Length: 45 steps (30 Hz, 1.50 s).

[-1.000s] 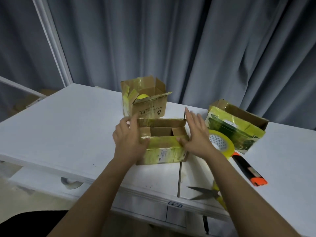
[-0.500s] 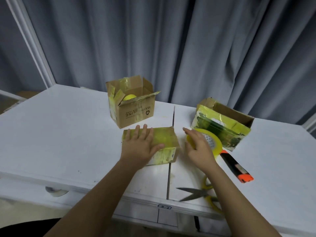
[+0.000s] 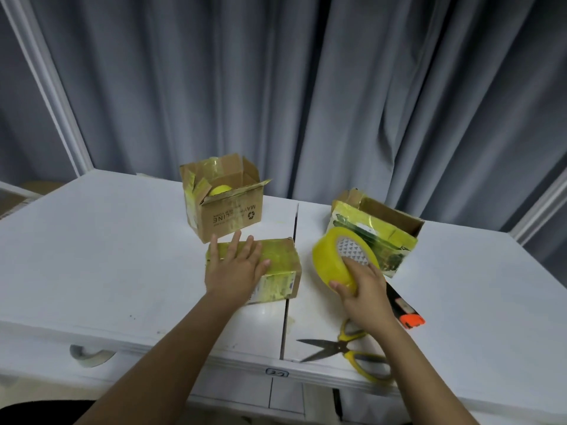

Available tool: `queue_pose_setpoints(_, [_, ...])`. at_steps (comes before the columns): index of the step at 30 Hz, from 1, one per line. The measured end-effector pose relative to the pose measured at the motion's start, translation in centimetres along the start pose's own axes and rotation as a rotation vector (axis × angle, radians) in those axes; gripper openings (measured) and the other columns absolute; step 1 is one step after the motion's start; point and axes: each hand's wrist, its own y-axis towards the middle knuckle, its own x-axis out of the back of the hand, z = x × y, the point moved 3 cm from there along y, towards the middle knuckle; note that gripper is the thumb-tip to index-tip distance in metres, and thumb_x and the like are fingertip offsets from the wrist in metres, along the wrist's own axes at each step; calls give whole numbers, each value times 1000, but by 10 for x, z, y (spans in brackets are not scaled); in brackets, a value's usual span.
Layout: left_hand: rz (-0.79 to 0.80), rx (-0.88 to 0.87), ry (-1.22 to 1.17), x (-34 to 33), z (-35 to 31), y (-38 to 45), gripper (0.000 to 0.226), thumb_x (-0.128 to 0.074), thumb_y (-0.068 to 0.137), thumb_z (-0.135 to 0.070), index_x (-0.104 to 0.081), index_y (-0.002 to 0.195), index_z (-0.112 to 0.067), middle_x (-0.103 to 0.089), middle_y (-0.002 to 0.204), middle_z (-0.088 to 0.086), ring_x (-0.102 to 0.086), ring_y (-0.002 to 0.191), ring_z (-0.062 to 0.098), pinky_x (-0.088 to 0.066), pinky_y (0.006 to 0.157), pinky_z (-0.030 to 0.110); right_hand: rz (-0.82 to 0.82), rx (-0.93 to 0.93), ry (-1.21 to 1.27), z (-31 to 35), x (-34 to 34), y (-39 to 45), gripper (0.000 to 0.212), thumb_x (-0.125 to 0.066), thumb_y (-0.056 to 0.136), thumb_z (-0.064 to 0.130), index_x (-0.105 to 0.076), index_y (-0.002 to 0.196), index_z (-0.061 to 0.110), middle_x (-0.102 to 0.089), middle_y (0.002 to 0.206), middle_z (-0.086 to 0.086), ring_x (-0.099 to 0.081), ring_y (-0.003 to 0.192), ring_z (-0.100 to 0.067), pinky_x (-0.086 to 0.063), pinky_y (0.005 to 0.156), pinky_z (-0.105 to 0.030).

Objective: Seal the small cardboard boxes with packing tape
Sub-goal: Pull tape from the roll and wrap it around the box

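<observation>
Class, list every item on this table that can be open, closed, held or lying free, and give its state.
Near box: flaps shut, left hand flat on top.
Printed box: open.
Right box: open.
Tape roll: gripped by right hand.
Scissors: lying slightly open.

Right hand (image 3: pixel 365 286) lifted tape roll (image 3: pixel 334 262) off table — tilted.
</observation>
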Motion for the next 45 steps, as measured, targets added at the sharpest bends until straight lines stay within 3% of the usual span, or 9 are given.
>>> queue_pose_setpoints(3, [-127,-13,29,23,-15,-4,60,-9,101,-45,1,152,-15,4,160,1,14,146,22,18,109,56,-34,48,93,15,17,-15,54,-66,89,31,-46,138,21,-49,137,4,-20,135,-10,-11,115,-37])
queue_pose_setpoints(7, [-236,-219,-842,65,-49,-19,53,-34,101,-19,-17,151,-20,-13,158,-9,-3,146,9,3,117,34,-35,135,169,35,28,-26,48,-67,88,30,-44,129,37,-37,120,26,-13,122,10,-13,111,-35])
queue_pose_setpoints(9, [-226,-251,-1102,80,-59,-32,54,-43,94,-6,-36,145,-21,-33,151,-8,-28,139,8,-20,114,24,-21,100,186,42,27,-29,49,-66,87,32,-43,130,37,-35,122,27,-17,133,-8,-15,112,-36])
queue_pose_setpoints(13, [-407,-228,-1034,87,-61,-59,43,-48,91,-2,-54,132,-10,-51,135,-1,-46,123,8,-35,106,23,-46,25,219,50,25,-37,54,-66,87,33,-47,137,25,-40,123,21,-24,138,-28,-21,113,-41])
queue_pose_setpoints(27, [-580,-220,-848,112,-54,-90,9,-58,92,-16,-65,94,-10,-61,96,4,-56,89,20,-47,79,39,-90,18,323,84,35,-52,53,-67,88,28,-49,136,14,-52,135,-1,-33,132,-18,-28,111,-47])
queue_pose_setpoints(30, [-535,-207,-723,120,-54,-87,7,-49,96,-15,-56,96,-13,-56,98,3,-51,93,22,-42,80,37,-131,127,254,86,38,-57,48,-66,87,37,-55,127,15,-57,119,7,-28,119,12,-26,110,-42])
queue_pose_setpoints(34, [-502,-260,-657,125,-63,-92,13,-47,92,-6,-44,91,-19,-51,95,2,-46,91,22,-37,78,34,-102,59,214,80,40,-47,51,-49,85,66,-60,116,26,-68,94,3,-61,87,-19,-49,74,-36])
queue_pose_setpoints(39, [-375,-206,-737,129,-64,-83,17,-46,89,-2,-44,87,-19,-52,95,0,-49,92,21,-39,75,31,-175,-165,272,61,46,-34,67,-51,56,87,-51,102,39,-56,72,9,-54,66,-6,-39,54,-29])
queue_pose_setpoints(45, [-82,-276,-738,149,-84,-40,14,-55,93,-25,-53,82,-17,-51,77,-16,-58,89,14,-35,59,19,-181,-260,518,47,38,-46,41,-67,70,66,-47,91,37,-38,64,8,-41,52,0,-36,55,-28])
